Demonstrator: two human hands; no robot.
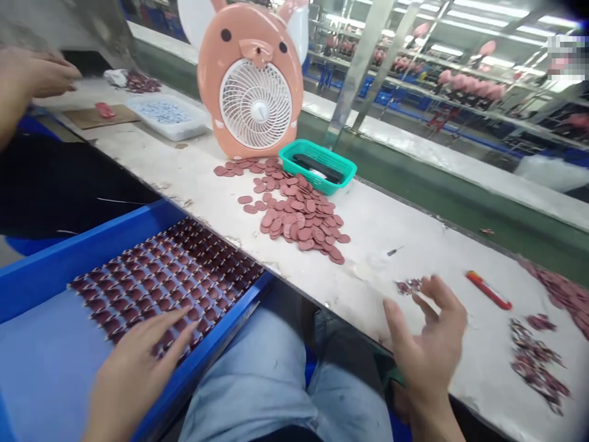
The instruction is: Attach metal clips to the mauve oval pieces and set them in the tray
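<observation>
My left hand point(140, 362) reaches over the near rows of small reddish-brown pieces point(151, 276) in the blue tray point(50, 252). Its fingers are stretched out and apart, with nothing visible held; whether the fingertips touch the pieces I cannot tell. My right hand point(427, 344) hovers at the table's near edge, open, palm turned inward, fingers spread and bent. Just beyond its fingers lies a little cluster of small dark-red and silvery parts point(408, 286). A bigger group of similar parts point(536, 362) lies to its right, near a red-and-orange pen-like tool point(488, 290).
A pile of flat pinkish-brown oval discs point(304, 215) spreads before an orange animal-shaped fan point(251, 80). Beside it stands a green basket point(317, 166) holding a black object. A white tray point(168, 116) is farther left. Another person's hand point(46, 73) is at upper left. More discs point(561, 288) lie at right.
</observation>
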